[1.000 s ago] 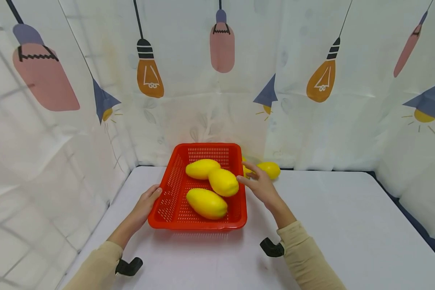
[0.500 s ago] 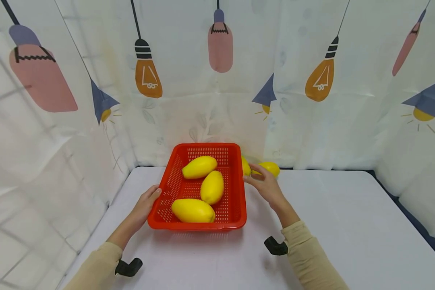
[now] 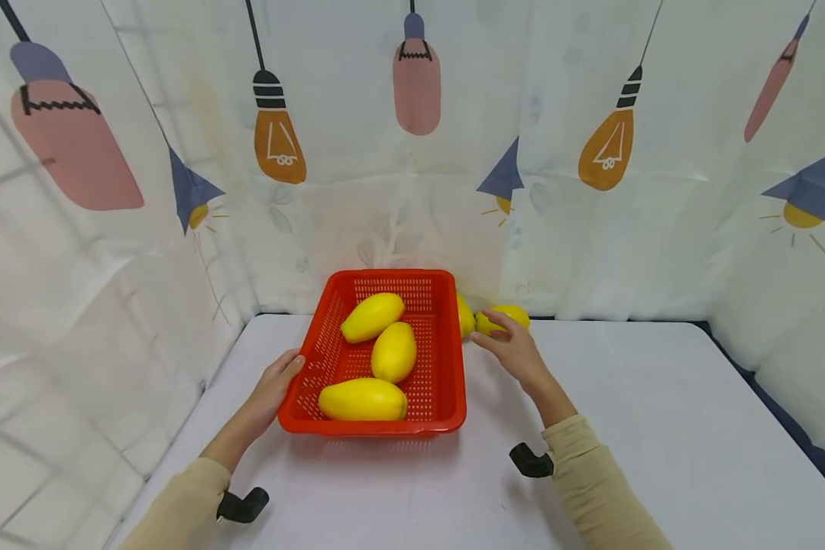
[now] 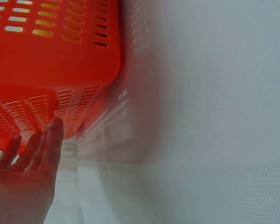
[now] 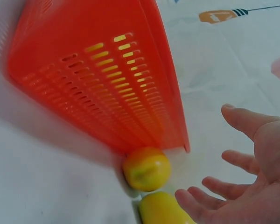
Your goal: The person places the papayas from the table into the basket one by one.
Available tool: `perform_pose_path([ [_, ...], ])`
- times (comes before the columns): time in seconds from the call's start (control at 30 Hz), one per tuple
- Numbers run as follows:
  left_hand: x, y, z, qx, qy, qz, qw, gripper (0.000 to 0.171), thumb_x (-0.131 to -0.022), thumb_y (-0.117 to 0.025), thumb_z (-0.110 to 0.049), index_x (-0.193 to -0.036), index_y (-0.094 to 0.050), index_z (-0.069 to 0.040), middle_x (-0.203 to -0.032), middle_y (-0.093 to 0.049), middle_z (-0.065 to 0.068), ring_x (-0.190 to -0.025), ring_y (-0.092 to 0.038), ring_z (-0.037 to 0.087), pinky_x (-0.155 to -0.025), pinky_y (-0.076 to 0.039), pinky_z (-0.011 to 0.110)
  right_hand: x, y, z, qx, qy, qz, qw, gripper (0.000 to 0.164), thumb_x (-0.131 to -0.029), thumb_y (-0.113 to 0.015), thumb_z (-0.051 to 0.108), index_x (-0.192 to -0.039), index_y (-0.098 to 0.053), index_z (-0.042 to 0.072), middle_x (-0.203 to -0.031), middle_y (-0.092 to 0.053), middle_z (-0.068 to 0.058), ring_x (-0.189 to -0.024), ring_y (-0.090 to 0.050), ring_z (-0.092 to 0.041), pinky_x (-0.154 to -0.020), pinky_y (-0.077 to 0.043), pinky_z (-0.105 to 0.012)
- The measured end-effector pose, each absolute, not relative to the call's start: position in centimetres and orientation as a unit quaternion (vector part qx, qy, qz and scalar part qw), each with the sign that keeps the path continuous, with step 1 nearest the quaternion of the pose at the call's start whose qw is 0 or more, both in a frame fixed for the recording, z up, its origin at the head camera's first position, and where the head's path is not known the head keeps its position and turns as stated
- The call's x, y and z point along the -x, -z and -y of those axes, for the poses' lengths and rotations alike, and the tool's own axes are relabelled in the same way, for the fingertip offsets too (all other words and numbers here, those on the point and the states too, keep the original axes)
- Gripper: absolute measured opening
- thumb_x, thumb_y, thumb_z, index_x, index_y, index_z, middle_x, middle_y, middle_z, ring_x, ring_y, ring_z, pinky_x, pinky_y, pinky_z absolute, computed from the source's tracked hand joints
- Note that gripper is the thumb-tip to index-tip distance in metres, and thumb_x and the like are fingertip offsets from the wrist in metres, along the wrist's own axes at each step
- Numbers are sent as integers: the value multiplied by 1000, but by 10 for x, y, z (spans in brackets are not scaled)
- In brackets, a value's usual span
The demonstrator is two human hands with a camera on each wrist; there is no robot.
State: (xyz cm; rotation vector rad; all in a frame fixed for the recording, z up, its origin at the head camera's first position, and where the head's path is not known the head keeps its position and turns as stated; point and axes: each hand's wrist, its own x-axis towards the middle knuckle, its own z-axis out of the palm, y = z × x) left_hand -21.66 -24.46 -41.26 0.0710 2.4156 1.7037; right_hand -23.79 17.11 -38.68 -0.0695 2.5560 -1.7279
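Observation:
In the head view, a red perforated plastic basket stands before me with three yellow, mango-like fruits inside: one at the back, one in the middle and one at the front. My left hand holds its left rim, thumb at the top edge; the left wrist view shows the fingers along the outer wall. Just right of the basket, my right hand is spread with nothing in it. Two more yellow fruits, one against the basket and one beside it, lie close to its fingertips.
A white-covered table carries the basket. Patterned white curtain hangs right behind the table's back edge and along both sides. Black wrist mounts stick out from the sleeves.
The fruits in the basket have rolled leftward and spread apart. My right hand has drawn away from the basket's right rim toward the fruits outside. My left hand stays at the rim.

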Motion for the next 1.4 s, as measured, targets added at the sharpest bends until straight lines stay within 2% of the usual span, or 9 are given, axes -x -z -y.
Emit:
perform_pose_path([
  [0.47,217,414,245,-29,-581,-808,90,55,-104,-35,-44,-143,-35,-6,-125,-52,23,-94,-58,9,-80,-51,19,245,392,-186,11,551,-834,29,67,-87,-68,44,-145,-43,20,-154,-34,-14,-137,-39,-39,-105,-42,-52],
  [0.73,216,413,244,-23,-585,-805,96,56,-103,-34,-45,-145,-34,-7,-128,-51,23,-93,-58,7,-81,-52,19,246,393,-194,-3,545,-838,29,73,-84,-69,51,-146,-41,22,-155,-33,-12,-138,-38,-36,-105,-42,-52],
  [1.07,216,412,244,-21,-585,-805,93,55,-103,-35,-45,-144,-35,-7,-127,-51,22,-93,-58,7,-81,-51,18,246,393,-207,-7,535,-845,11,74,-87,-66,49,-148,-39,18,-155,-32,-13,-139,-35,-38,-106,-40,-53],
  [1.4,215,411,243,-21,-586,-805,94,56,-103,-35,-45,-144,-34,-7,-128,-51,22,-94,-58,8,-81,-52,19,250,396,-219,-12,518,-855,7,75,-88,-64,51,-149,-37,17,-158,-28,-10,-140,-33,-38,-107,-39,-54],
])
